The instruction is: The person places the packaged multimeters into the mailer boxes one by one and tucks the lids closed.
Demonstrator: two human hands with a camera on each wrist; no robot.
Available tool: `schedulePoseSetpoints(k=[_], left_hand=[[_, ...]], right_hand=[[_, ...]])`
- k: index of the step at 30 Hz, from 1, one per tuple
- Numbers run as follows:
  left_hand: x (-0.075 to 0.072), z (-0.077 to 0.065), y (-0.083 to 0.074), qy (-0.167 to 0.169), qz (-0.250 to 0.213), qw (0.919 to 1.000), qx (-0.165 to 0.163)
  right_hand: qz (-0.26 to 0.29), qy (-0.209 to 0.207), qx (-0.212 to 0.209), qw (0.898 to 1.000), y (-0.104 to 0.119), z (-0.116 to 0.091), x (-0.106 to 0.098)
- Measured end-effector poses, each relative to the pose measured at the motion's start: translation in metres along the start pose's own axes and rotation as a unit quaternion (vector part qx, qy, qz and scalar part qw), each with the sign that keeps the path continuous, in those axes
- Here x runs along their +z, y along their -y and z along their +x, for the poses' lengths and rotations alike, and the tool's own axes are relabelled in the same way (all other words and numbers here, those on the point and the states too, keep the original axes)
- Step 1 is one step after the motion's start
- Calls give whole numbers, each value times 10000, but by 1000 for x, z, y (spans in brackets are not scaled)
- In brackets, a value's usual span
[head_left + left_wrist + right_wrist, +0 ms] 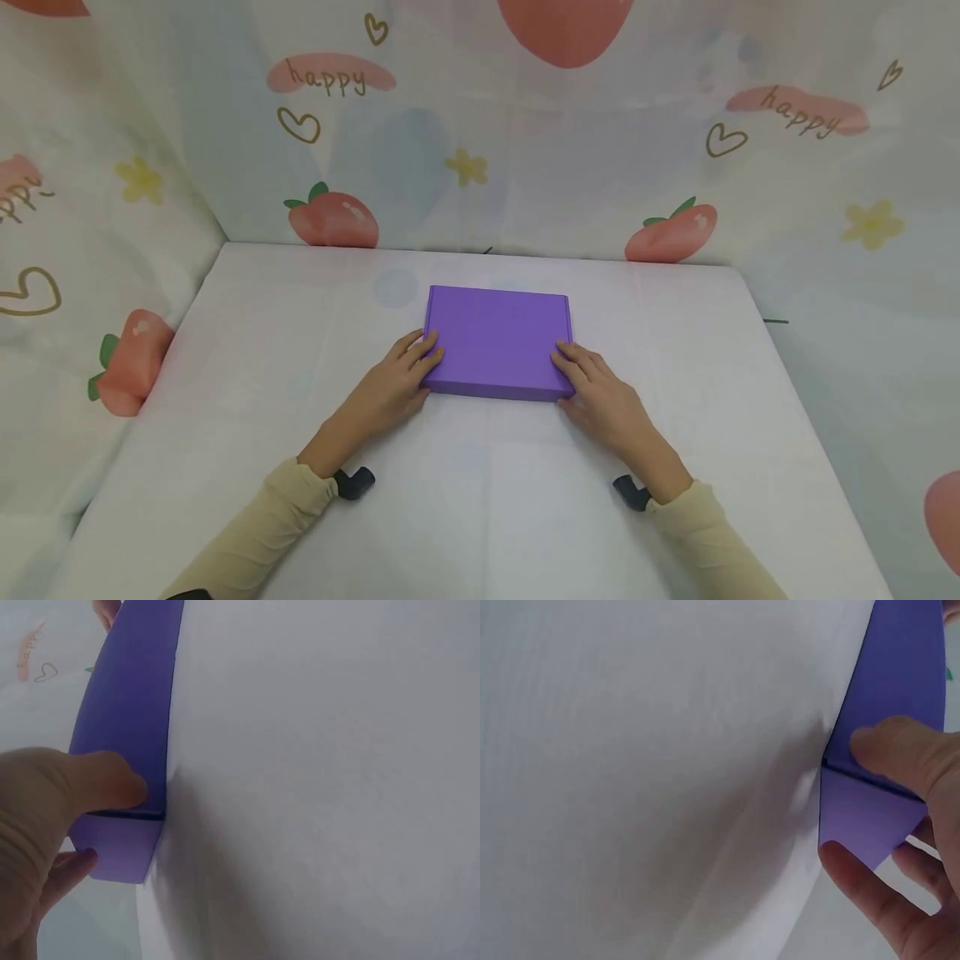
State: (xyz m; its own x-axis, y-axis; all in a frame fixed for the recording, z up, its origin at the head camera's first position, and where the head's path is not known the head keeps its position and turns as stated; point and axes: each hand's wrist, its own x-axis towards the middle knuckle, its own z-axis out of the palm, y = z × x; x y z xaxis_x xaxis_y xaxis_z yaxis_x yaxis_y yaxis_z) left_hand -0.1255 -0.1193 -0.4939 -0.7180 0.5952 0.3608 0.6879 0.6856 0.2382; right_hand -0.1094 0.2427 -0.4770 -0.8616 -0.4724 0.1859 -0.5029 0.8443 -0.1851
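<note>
A flat purple box point(498, 342), closed, lies on the white-covered table point(480, 500). At its near left corner the left hand point(390, 383) grips it. In the left wrist view, the left thumb point(112, 782) presses the front face while a finger touches the short side. The right hand point(607, 404) holds the near right corner. In the right wrist view, the right thumb point(896, 750) lies on the front face, with fingers around the short side. Some fingertips rest on the lid in the head view. What the box contains is hidden.
A patterned cloth backdrop point(540, 167) with hearts, strawberries and flowers rises behind the table and along its sides. Each wrist carries a small black device, one at the left cuff point(356, 483) and one at the right cuff point(632, 493).
</note>
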Motion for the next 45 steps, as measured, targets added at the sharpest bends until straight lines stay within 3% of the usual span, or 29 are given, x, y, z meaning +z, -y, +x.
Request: schedulePoseSetpoints(k=[7,14,18,25,34,45], left_hand=[[-1,0,-8,47,267,9996,-78],[1,4,-19,-6,1191,9925,272],[3,6,-23,41,1001,9948,186],[-3,7,-19,-65,607,9981,-129],[-10,4,-4,81,449,9978,-485],[-17,-3,15,18,362,9972,-649]], right_hand=[[97,-96,64,9999,2,-3,1],[813,25,-243,9964,-2,2,-6],[1222,-56,-316,9920,-1,4,-5],[1488,-207,-257,9883,3,13,1],[1660,-184,-237,9857,13,31,5],[1709,-132,-293,9848,27,54,9]])
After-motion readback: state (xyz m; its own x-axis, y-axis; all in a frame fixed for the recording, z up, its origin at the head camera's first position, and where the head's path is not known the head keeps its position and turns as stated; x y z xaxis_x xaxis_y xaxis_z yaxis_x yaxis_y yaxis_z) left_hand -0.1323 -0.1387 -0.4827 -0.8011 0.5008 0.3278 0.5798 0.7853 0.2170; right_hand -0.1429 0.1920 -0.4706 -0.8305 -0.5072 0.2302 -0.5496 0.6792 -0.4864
